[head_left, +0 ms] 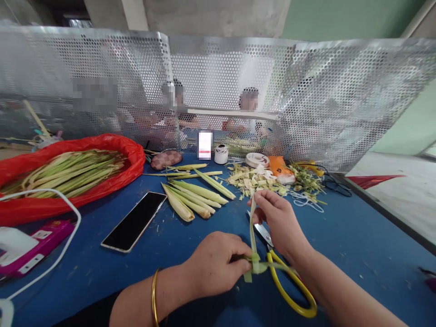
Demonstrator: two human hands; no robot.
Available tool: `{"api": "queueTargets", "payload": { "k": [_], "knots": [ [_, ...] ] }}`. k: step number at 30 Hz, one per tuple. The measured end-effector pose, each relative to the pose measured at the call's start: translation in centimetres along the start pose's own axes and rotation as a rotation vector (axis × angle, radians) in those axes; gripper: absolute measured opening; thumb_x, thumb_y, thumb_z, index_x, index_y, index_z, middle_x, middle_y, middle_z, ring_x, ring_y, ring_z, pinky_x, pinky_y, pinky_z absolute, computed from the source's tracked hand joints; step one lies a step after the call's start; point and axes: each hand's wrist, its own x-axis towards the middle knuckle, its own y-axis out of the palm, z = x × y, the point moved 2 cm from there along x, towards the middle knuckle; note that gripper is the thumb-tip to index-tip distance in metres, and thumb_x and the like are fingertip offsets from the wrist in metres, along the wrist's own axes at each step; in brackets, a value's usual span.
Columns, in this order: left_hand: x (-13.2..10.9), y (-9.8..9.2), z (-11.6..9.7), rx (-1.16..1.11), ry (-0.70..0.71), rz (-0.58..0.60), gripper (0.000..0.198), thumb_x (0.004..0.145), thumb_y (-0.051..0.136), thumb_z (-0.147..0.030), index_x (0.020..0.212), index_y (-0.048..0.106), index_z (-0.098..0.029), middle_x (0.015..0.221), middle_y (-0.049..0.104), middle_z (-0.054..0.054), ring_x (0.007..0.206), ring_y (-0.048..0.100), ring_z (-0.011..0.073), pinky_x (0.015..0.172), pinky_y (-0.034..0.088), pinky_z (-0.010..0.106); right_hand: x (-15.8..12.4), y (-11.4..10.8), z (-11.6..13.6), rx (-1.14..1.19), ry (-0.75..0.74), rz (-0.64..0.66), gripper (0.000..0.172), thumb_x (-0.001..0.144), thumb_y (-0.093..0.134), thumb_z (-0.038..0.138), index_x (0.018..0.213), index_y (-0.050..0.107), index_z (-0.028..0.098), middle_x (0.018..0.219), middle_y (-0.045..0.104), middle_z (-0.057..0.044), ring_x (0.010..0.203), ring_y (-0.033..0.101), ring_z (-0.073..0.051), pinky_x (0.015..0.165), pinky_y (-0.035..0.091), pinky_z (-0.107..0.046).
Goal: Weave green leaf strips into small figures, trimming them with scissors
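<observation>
My left hand (pixel 218 261) is closed, pinching a small piece of folded green leaf strips (pixel 256 264) between thumb and fingers. From that piece a pale strip (pixel 252 234) runs upward, and its upper end is gripped by the fingertips of my right hand (pixel 274 215). Another green strip end sticks out to the right of the folded piece. Scissors (pixel 293 293) with yellow handles lie on the table beneath my right hand and wrist, their blades partly covered. Several cut leaf pieces (pixel 194 200) lie beyond my left hand.
A phone (pixel 134 221) lies at left, near a red bag (pixel 81 202) of long leaves. A purple power strip (pixel 36 250) with a white cable is at far left. Leaf scraps (pixel 248 179), a tape roll (pixel 257 160) and an orange packet (pixel 281 168) sit before a perforated metal screen (pixel 225 68); people sit behind it.
</observation>
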Motion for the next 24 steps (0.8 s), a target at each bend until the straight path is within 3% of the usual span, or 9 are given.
{"api": "queueTargets", "payload": {
  "k": [3, 6, 16, 20, 24],
  "knots": [
    [0.0, -0.2, -0.2, -0.047, -0.012, 0.022, 0.02, 0.075, 0.052, -0.011, 0.058, 0.06, -0.019, 0.063, 0.056, -0.001, 0.062, 0.054, 0.0126, 0.06, 0.036, 0.021, 0.6, -0.5, -0.1, 0.098, 0.048, -0.053, 0.028, 0.071, 0.071, 0.042, 0.069, 0.059, 0.018, 0.054, 0.06, 0.002, 0.043, 0.055, -0.01, 0.044, 0.039, -0.02],
    [0.0, -0.3, 0.0, -0.165, -0.056, 0.026, 0.023, 0.078, 0.049, -0.014, 0.056, 0.055, -0.018, 0.063, 0.054, -0.002, 0.056, 0.051, 0.011, 0.056, 0.036, 0.022, 0.9, -0.9, -0.1, 0.167, 0.043, -0.11, 0.03, 0.067, 0.075, 0.042, 0.07, 0.059, 0.017, 0.064, 0.066, 0.0, 0.048, 0.061, -0.011, 0.048, 0.045, -0.021],
    [0.3, 0.1, 0.8, -0.596, -0.245, 0.072, 0.029, 0.084, 0.05, -0.034, 0.081, 0.071, -0.014, 0.061, 0.055, 0.0, 0.057, 0.05, 0.0112, 0.053, 0.036, 0.021, 1.1, -0.9, -0.4, 0.177, -0.016, -0.134, 0.033, 0.07, 0.074, 0.046, 0.073, 0.056, 0.019, 0.074, 0.067, 0.0, 0.062, 0.07, -0.014, 0.058, 0.052, -0.023],
    [0.4, 0.1, 1.0, -0.554, -0.277, -0.013, 0.03, 0.075, 0.066, -0.041, 0.085, 0.074, -0.014, 0.06, 0.057, -0.001, 0.055, 0.047, 0.0101, 0.052, 0.037, 0.02, 1.2, -0.8, -0.7, 0.163, -0.052, -0.138, 0.031, 0.073, 0.072, 0.045, 0.075, 0.055, 0.019, 0.072, 0.067, 0.001, 0.068, 0.071, -0.016, 0.064, 0.053, -0.025],
    [0.4, 0.3, 1.4, -0.505, -0.294, -0.071, 0.029, 0.072, 0.068, -0.041, 0.083, 0.074, -0.014, 0.059, 0.058, -0.001, 0.052, 0.046, 0.0102, 0.05, 0.038, 0.021, 1.2, -0.6, -0.5, 0.161, -0.209, -0.133, 0.022, 0.082, 0.064, 0.04, 0.078, 0.056, 0.02, 0.084, 0.069, -0.001, 0.076, 0.071, -0.016, 0.078, 0.053, -0.029]
  ]
}}
